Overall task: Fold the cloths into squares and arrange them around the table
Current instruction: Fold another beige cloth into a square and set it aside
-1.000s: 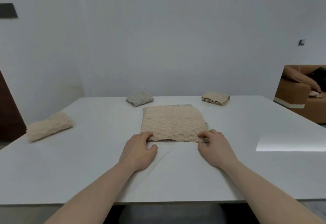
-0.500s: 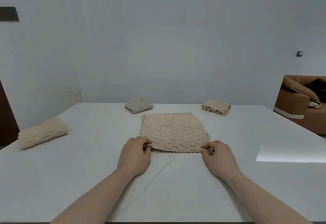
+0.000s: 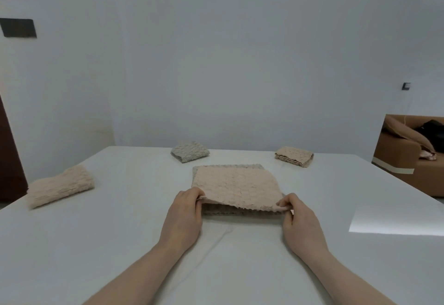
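At the far left of the white table (image 3: 96, 244) lies a beige cloth (image 3: 60, 188) folded into a long shape rather than a square. Further in, near the back edge, sits a small grey folded cloth (image 3: 190, 151). In the middle, right in front of the person, is the cloth being worked: a beige cloth (image 3: 236, 188) lying on top of a grey one (image 3: 240, 212), whose edges show at the back and under the raised front. The left hand (image 3: 183, 220) pinches the beige cloth's near left corner between thumb and fingertips, and the right hand (image 3: 300, 225) pinches the near right corner the same way, so the near edge is lifted off the layer below. That edge runs side to side between the two hands, with the rest of the cloth stretching away from the fingers; I judge the fold will go away from the person, both hands equally placed. At the back right is another folded beige cloth (image 3: 294, 156). I can see no writing or labels anywhere.
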